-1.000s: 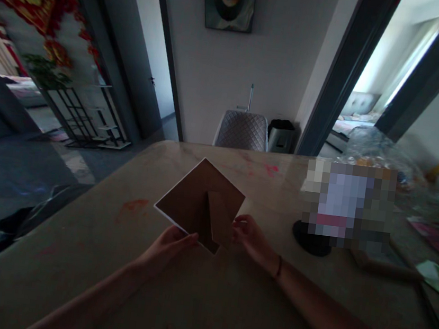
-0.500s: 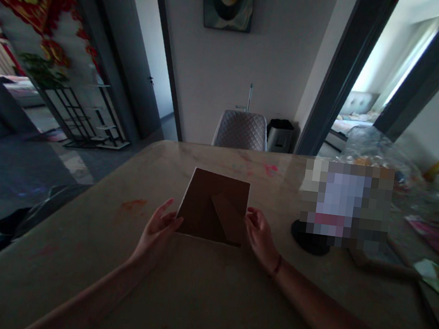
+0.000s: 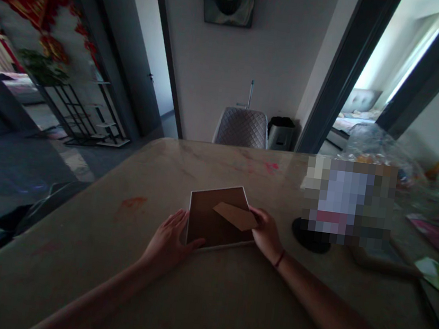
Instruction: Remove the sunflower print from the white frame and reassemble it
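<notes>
Here, a brown-backed picture frame [image 3: 205,219] near the middle of the desk [image 3: 202,301] was pinched by the right hand [image 3: 268,237] and touched by widely parted fingers of the left hand [image 3: 168,238], while a bin [image 3: 281,138] beyond was lined with a black bag [image 3: 282,122].

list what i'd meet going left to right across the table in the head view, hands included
Orange smear → left hand → brown-backed frame → right hand → black round base → green-and-white packet
</notes>
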`<state>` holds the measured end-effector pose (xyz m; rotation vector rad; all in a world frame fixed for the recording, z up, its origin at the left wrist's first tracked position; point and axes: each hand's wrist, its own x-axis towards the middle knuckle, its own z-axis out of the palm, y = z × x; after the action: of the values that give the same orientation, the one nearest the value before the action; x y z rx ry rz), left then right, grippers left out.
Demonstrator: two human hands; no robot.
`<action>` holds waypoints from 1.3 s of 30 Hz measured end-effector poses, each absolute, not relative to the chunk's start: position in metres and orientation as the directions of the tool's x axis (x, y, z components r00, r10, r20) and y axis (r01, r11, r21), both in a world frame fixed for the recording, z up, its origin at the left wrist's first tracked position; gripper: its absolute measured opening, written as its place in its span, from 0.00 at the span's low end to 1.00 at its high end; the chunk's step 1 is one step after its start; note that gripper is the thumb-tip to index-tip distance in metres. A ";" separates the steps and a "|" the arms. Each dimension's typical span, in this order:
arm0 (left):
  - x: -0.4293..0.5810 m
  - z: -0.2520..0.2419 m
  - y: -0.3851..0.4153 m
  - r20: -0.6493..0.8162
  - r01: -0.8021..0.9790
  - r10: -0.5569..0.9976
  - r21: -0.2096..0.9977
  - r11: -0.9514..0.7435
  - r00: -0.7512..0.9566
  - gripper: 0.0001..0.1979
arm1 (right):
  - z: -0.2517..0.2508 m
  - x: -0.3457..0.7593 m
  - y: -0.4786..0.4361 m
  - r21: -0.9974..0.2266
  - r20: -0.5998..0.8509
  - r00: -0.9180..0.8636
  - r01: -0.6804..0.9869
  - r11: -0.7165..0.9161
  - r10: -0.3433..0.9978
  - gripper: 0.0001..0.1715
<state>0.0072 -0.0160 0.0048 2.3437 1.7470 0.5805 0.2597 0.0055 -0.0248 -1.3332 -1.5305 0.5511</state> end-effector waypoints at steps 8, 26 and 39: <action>0.008 0.004 -0.019 0.227 0.911 0.944 0.282 -0.301 0.242 0.37 | -0.020 0.259 0.003 -0.843 0.409 0.257 0.475 0.254 0.876 0.19; -0.005 0.009 -0.012 0.200 0.870 0.906 0.264 -0.417 0.374 0.24 | -0.005 0.236 -0.018 -0.439 0.436 -0.243 0.783 0.441 0.866 0.22; -0.011 0.004 0.000 0.262 0.787 0.924 0.488 -0.377 0.280 0.21 | -0.012 0.235 -0.016 -0.424 0.437 -0.241 0.794 0.435 0.867 0.21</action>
<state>-0.0113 -0.0005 0.0040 2.2892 1.5731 0.7463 0.2346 -0.0158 -0.0121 -1.3915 -2.0685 0.1504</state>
